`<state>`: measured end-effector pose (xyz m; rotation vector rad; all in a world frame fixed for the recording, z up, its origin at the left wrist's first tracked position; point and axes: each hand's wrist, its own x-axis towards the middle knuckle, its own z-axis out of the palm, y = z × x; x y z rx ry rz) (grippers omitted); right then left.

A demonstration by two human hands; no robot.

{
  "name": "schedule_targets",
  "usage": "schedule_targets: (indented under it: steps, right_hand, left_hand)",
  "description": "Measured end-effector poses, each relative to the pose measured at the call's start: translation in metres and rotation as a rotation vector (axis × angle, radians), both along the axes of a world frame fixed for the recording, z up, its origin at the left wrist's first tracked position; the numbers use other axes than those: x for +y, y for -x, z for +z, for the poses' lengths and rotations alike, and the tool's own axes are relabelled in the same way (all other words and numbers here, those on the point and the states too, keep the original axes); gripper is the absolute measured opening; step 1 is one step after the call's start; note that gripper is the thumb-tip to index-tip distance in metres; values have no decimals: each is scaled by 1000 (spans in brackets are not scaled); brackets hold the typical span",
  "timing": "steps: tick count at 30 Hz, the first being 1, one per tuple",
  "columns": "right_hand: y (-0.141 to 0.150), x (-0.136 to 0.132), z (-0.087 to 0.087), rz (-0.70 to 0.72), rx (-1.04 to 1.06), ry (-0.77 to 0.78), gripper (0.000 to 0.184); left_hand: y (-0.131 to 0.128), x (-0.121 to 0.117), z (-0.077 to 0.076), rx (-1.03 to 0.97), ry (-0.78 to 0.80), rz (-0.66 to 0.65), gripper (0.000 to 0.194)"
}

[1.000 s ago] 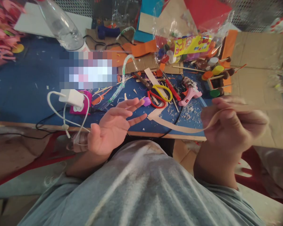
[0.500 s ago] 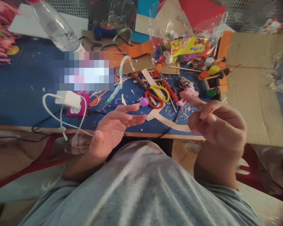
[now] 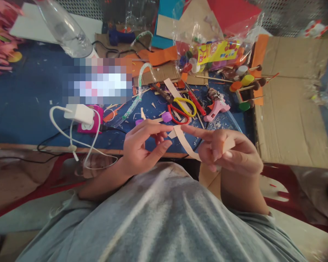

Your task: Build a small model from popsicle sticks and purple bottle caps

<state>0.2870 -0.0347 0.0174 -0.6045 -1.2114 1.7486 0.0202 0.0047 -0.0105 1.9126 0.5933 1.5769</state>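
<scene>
Pinched in the right hand (image 3: 232, 153), between thumb and curled fingers, index finger pointing left: a tan paper strip (image 3: 186, 142). Curving out from that grip over the near edge of the blue table (image 3: 24, 94), with a bend at its far end, close to the left fingertips; touching or not, cannot tell. Left hand (image 3: 142, 147): thumb and index finger apart, gap moderate, nothing visible between them. Likely very light, more like thin card than tissue, judging by the smooth curve. Probably springy along its length, quick to crease if pressed hard, easy to tear at the bend. Dry-looking, so little slip expected under finger pads. Best held by the flat faces, thumb against index finger, near the free end; edges too narrow for a firm hold. Worth sparing the bend from any tug. Beyond the strip, near the bend: scissors (image 3: 180, 105) with red and yellow handles, to be avoided as a snag. Farther right: a pink glue gun (image 3: 217, 109), well apart from the bend.
</scene>
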Motion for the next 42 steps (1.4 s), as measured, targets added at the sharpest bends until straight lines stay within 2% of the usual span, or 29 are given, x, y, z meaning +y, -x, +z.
schedule_targets:
  steps: [4,10,14,20,24,28,33,38,42]
  right_hand:
    - [11,-2,-3,41,88,-76,21]
    - [13,-5,-9,108,100,-47,13]
    - [12,-5,-13,116,120,-22,11]
    - [19,-2,-12,136,154,-1,12]
    - [28,0,-14,131,215,33,13]
    - [36,0,-17,144,261,27,13]
    - [40,0,-18,148,246,42,18]
    - [42,-1,-19,155,240,81,19]
    - [44,0,-19,162,253,68,17]
  left_hand:
    - [-2,3,4,80,-26,-21,42]
    - [1,6,6,143,-90,23,20]
    - [2,8,5,145,-109,53,15]
    - [1,6,6,171,-243,174,8]
    - [-4,4,7,164,-251,196,2]
    - [-8,2,8,171,-301,222,6]
    - [-8,-2,8,252,-284,158,11]
    - [-9,0,4,223,-322,154,16]
    - [-11,0,1,213,-313,155,12]
